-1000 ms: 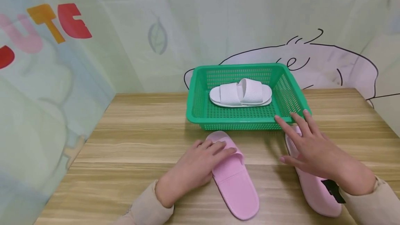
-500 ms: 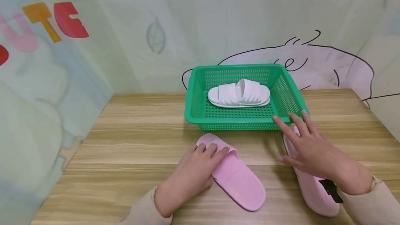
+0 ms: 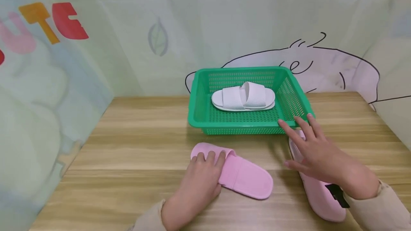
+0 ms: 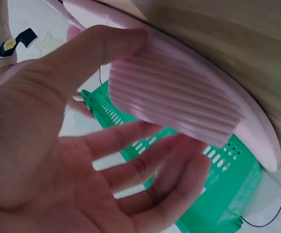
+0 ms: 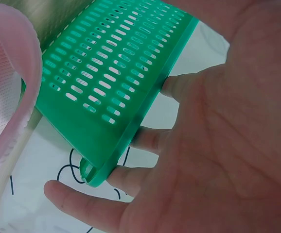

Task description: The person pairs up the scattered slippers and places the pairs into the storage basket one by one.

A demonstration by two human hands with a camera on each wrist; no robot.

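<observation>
On the wooden table lies a pink slipper (image 3: 252,179), its toe end turned to the left. My left hand (image 3: 197,183) grips it at the strap, fingers over the top and thumb at the near side. In the left wrist view the ribbed strap (image 4: 174,99) shows between thumb and fingers. My right hand (image 3: 324,161) is spread, its fingertips resting on the front right rim of a green basket (image 3: 237,124). A second pink slipper (image 3: 325,202) lies under that hand and wrist, partly hidden. Inside the basket is a pair of white slippers (image 3: 229,98).
The basket stands at the back of the wooden table (image 3: 135,131). Directly behind it hangs a printed cloth backdrop (image 3: 128,45) with letters and a line drawing. A black strap (image 3: 337,195) is around the right wrist.
My left hand has turned the pink slipper on the table, its toe end swinging left and its heel end swinging up to the right. The right hand stays on the basket rim.
</observation>
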